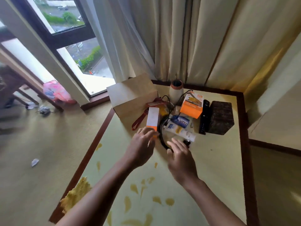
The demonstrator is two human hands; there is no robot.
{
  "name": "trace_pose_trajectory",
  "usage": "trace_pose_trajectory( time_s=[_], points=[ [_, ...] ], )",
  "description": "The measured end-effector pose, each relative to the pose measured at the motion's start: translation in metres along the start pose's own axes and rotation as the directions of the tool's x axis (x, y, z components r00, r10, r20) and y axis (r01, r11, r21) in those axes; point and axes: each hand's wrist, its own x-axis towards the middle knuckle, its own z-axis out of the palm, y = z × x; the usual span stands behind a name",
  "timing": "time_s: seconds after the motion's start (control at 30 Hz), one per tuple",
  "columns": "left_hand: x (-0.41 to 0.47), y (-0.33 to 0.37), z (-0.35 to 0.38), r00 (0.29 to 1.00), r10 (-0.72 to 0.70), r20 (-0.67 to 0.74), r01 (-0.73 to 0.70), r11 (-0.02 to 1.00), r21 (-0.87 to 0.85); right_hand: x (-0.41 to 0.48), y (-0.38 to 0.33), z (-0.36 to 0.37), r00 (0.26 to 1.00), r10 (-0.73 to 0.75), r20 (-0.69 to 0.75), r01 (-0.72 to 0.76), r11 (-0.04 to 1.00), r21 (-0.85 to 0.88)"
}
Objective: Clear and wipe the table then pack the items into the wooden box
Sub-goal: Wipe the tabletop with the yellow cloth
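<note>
A pale green table with a dark wood border holds a heap of items at its far end. My left hand reaches to the near end of a white and orange carton, fingers touching it. My right hand hovers with straight fingers over a coiled black cable and a white tube. A blue sachet, an orange box, a black device and a dark wooden box lie behind. A yellow cloth hangs at the table's near left edge.
A brown paper bag stands at the table's far left corner beside a white vase. A red lanyard trails from the heap. Curtains hang behind the table. Crumpled litter and a pink bag lie on the floor at left.
</note>
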Motion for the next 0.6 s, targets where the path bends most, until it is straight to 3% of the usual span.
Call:
trace_pose_trajectory(
  time_s=[0.2,0.33,0.43,0.6],
  points=[
    [-0.142,-0.106,-0.025,0.985,-0.16,0.071,0.149,0.979,0.141,-0.061,-0.064,0.067,0.985,-0.104,0.137,0.109,0.994,-0.024],
    [-0.194,-0.183,-0.044,0.896,-0.429,0.113,0.405,0.895,0.185,-0.095,-0.11,0.13,0.968,-0.147,0.204,0.164,0.984,-0.07],
    [-0.215,-0.243,-0.056,0.784,-0.608,0.125,0.602,0.794,0.089,-0.114,-0.154,0.189,0.938,-0.197,0.286,0.233,0.968,-0.098],
    [-0.221,-0.29,-0.058,0.777,-0.578,0.251,0.619,0.774,-0.134,-0.136,-0.209,0.27,0.866,-0.262,0.426,0.376,0.903,-0.209]
  ],
)
